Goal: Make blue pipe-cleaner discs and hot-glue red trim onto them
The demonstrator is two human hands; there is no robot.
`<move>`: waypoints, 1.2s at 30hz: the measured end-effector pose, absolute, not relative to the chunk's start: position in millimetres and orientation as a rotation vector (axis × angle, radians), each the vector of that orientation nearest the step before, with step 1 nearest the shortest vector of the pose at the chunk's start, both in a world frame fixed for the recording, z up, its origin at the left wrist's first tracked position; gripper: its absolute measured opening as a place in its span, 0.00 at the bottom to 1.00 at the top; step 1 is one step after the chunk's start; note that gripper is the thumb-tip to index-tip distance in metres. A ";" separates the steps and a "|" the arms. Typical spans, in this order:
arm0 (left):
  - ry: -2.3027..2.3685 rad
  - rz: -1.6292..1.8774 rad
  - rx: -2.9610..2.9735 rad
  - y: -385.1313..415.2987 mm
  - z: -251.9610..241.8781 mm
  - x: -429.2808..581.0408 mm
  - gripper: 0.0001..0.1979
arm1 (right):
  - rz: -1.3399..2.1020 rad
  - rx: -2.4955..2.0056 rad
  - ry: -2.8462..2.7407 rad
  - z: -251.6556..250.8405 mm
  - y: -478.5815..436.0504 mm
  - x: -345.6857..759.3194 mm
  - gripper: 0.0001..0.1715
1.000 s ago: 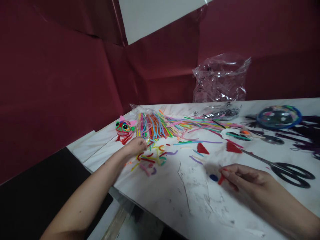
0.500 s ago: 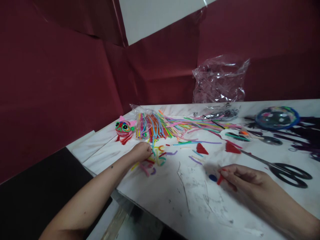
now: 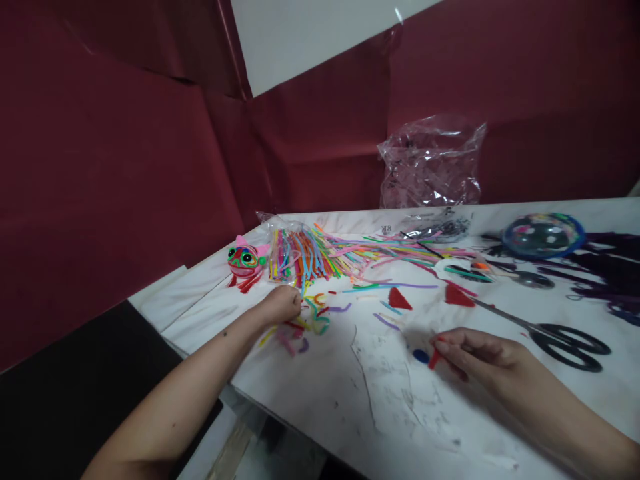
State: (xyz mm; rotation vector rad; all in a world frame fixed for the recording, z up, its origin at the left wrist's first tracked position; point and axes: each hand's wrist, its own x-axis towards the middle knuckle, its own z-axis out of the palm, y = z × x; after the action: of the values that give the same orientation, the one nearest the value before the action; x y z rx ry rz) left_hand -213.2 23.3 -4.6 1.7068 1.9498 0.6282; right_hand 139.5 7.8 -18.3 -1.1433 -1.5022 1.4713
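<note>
My left hand [image 3: 281,304] is stretched out over a scatter of short coloured strip offcuts [image 3: 310,319], fingers curled down onto them; what it grips is hidden. Just beyond lies a bundle of long coloured strips [image 3: 320,255] spilling from a clear bag. My right hand [image 3: 473,351] rests on the white table [image 3: 380,393] and pinches a small red piece [image 3: 434,359]. A small blue dot [image 3: 421,355] lies right beside that piece.
A colourful cat-face figure [image 3: 243,259] sits at the table's left corner. Two red triangles [image 3: 399,299] lie mid-table, black-handled scissors [image 3: 555,333] to the right, a blue-rimmed round dish [image 3: 543,235] and a crumpled clear bag [image 3: 430,163] at the back. The table edge drops off at the left.
My left hand has slid a little right and nearer, from beside the strip bundle onto the short offcuts. My right hand stays put with the red piece.
</note>
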 end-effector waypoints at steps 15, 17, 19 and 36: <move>1.555 1.245 1.242 24.6 13.8 -227.5 0.06 | 1.477 -1.105 -1.509 -20.2 9.0 139.1 0.25; 1.499 1.278 1.196 24.9 12.5 -226.5 0.05 | 1.495 -1.117 -1.494 -21.8 9.6 139.9 0.25; 1.462 1.301 1.167 25.4 10.7 -225.9 0.05 | 1.492 -1.119 -1.501 -24.3 10.8 141.5 0.24; 1.497 1.342 1.276 23.9 19.8 -178.6 0.03 | 1.397 -1.050 -1.466 -10.2 9.9 137.3 0.23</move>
State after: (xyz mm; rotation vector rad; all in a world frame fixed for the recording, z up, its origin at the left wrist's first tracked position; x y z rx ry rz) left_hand -178.6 23.9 19.8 1.2756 1.4971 1.3417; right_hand 137.3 9.9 -10.2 -1.0496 -1.4659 1.3969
